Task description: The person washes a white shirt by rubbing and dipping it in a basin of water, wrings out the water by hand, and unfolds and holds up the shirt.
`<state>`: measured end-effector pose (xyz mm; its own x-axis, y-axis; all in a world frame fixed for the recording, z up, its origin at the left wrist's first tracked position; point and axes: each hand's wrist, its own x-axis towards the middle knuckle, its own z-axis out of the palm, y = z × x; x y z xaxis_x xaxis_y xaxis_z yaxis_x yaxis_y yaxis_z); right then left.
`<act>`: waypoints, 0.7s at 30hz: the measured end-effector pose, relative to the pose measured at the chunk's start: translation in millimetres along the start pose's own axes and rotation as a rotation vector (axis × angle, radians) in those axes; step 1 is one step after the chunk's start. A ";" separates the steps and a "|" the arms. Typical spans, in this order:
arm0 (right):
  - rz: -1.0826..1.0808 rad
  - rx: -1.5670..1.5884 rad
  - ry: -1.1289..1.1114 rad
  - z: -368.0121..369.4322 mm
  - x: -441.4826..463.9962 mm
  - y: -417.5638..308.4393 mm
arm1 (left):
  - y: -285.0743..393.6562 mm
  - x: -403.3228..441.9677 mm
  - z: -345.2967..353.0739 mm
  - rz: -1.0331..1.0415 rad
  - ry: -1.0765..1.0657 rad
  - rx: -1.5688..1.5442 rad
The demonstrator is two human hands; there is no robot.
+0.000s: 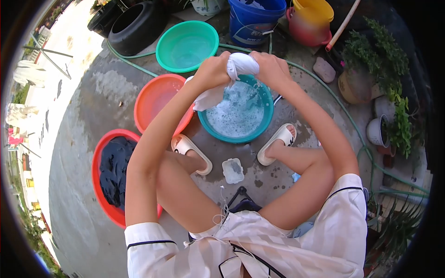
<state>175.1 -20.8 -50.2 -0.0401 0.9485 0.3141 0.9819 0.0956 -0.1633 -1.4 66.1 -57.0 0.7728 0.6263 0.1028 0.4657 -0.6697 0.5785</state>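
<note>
1. The right hand [212, 69] is closed in a fist around a white cloth [243, 65], at the left of the view; the exact placing of its fingers cannot be told
2. The left hand [271, 67] is also closed, gripping the other side of the same cloth, so the bunched, twisted middle shows between the 2 hands
3. The white cloth is held up at the far side of the teal basin [232, 140], and a looser part hangs below the right hand by the basin's left rim; whether it touches the rim cannot be told
4. The teal basin sits on the wet concrete beyond the person's feet and holds soapy water [238, 113] with white foam
5. An orange basin [153, 97] stands just to its left, and a green basin [185, 44] lies farther off, behind the right hand
6. Nearer the person, at the left, a red basin [96, 173] holds dark fabric [115, 171]
7. A small translucent container [232, 171] is on the ground between 2 pale slippers, the right slipper [203, 163] and the left slipper [265, 155]
8. At the far side stands a blue bucket [255, 23], and a green hose [340, 104] curves along the right, past a stone [324, 69] and potted plants [399, 111]
</note>
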 end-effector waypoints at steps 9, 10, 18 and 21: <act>-0.413 -0.292 0.499 3.6 45.5 30.2 | 19.3 6.1 3.9 -0.340 -0.174 -1.177; -0.436 -0.279 0.525 0.6 48.9 28.5 | 18.5 5.6 3.5 -0.358 -0.199 -1.262; -0.533 -0.219 0.652 -10.5 73.5 15.2 | 21.6 -4.8 -7.9 -0.417 -0.288 -1.595; -0.510 -0.183 0.613 -19.0 71.9 6.3 | 19.2 -5.2 -9.8 -0.256 -0.342 -1.685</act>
<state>182.0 42.3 -10.9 -0.4341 0.4631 0.7727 0.8869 0.3702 0.2763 -0.7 53.9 -38.5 0.9097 0.3866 -0.1514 -0.1701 0.6798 0.7134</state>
